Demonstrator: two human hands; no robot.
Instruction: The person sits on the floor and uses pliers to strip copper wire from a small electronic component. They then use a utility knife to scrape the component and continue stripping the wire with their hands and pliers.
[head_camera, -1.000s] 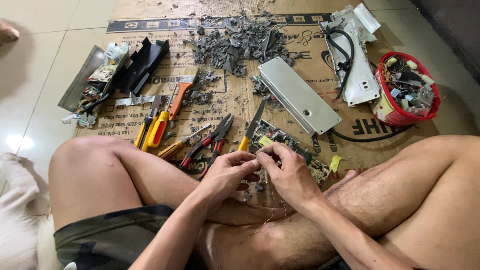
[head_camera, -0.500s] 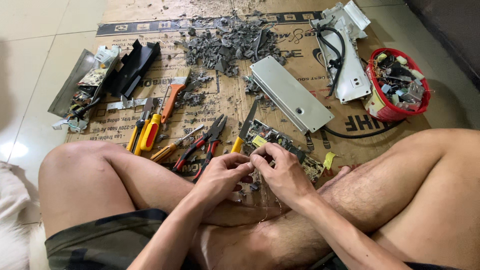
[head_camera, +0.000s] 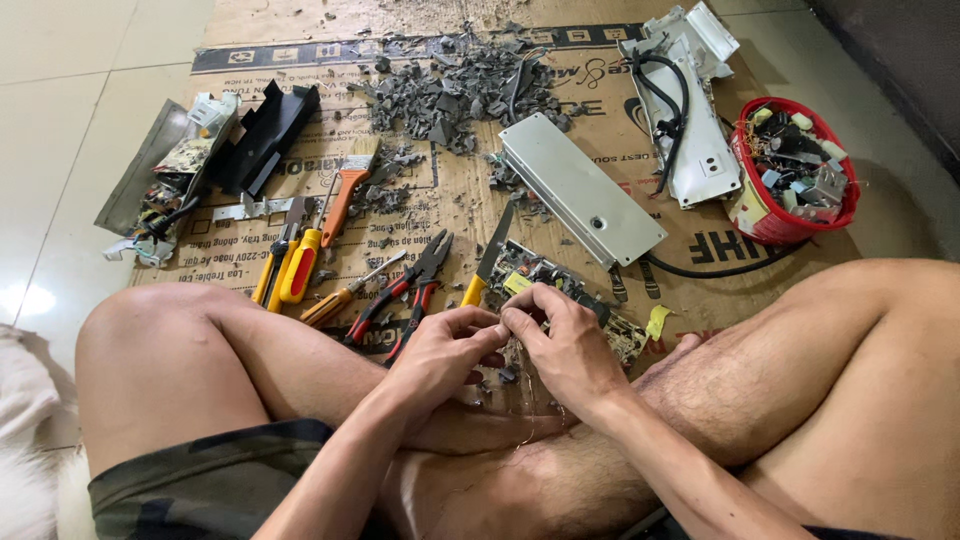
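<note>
Both hands meet fingertip to fingertip over the crossed legs: left hand (head_camera: 440, 350) and right hand (head_camera: 565, 340) each pinch something small between them, too tiny to tell, just at the near edge of a circuit board (head_camera: 560, 285) on the cardboard (head_camera: 450, 195). At 10 o'clock lie red pliers (head_camera: 410, 290) and yellow screwdrivers (head_camera: 295, 265). At 12, a grey metal case (head_camera: 580, 190); beyond it, grey scraps (head_camera: 455, 90). At 2, a red basket (head_camera: 795, 170) of parts.

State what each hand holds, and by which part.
Left hand and right hand pinch something small between their fingertips beside the circuit board; what it is cannot be told.
</note>
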